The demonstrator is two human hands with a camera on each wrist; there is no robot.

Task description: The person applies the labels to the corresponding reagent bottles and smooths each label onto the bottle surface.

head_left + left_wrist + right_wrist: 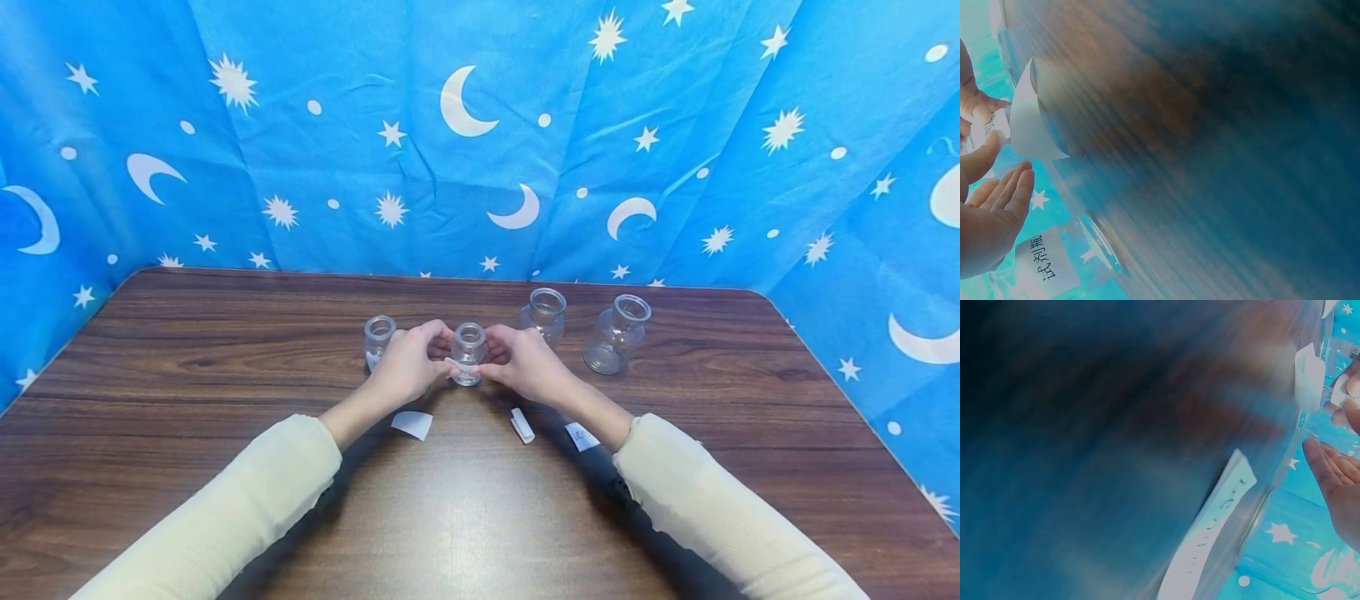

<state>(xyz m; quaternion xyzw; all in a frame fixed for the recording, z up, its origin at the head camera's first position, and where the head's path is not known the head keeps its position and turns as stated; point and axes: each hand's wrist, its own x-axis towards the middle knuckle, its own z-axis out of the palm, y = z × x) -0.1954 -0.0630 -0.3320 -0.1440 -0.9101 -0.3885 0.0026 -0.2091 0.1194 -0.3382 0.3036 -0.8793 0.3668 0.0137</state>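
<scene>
Both my hands meet at a small clear glass bottle (470,342) standing upright on the table. A white paper label (990,128) with printed characters lies across its front. My left hand (405,364) holds the label's left end, its thumb against the paper. From the other side my right hand (525,364) has its thumb on the right end. In the wrist views the lower fingers of each hand extend beside the bottle. Beside my left hand stands another small bottle (379,333), bearing a similar printed label (1047,261). Fingers partly hide the held label.
Two larger glass jars stand to the right: one jar (547,308) behind my right hand, the other jar (617,333) farther right. Nearer me lie a white paper piece (412,425), a folded strip (522,425) and a marked slip (581,436). A blue patterned cloth (360,125) hangs behind the wooden table (225,342).
</scene>
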